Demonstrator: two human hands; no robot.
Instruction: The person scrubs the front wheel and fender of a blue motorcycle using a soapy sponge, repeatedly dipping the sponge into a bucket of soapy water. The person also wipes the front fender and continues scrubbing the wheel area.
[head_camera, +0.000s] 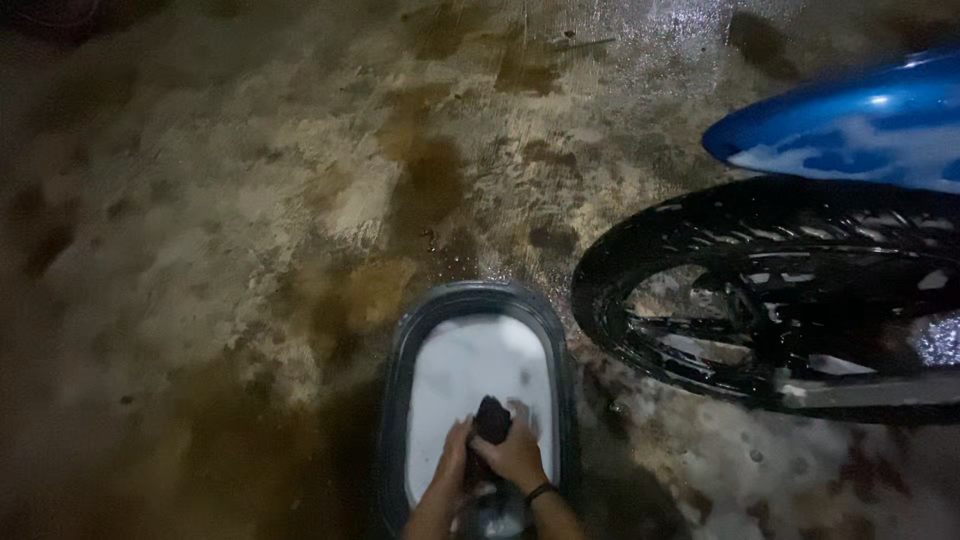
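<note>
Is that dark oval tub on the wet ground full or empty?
Full: white foam covers the dark oval tub nearly to its rim, beneath both hands gripping a dark cloth.

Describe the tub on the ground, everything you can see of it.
The tub is an oval basin with a dark, bluish-grey rim, plastic by the look of it. It stands upright on the wet, stained concrete floor, just left of a motorcycle wheel, and is filled with white foam or soapy water. Over its near end, the left hand and right hand grip a dark cloth together above the foam. Its near rim is cut off by the frame edge.
</note>
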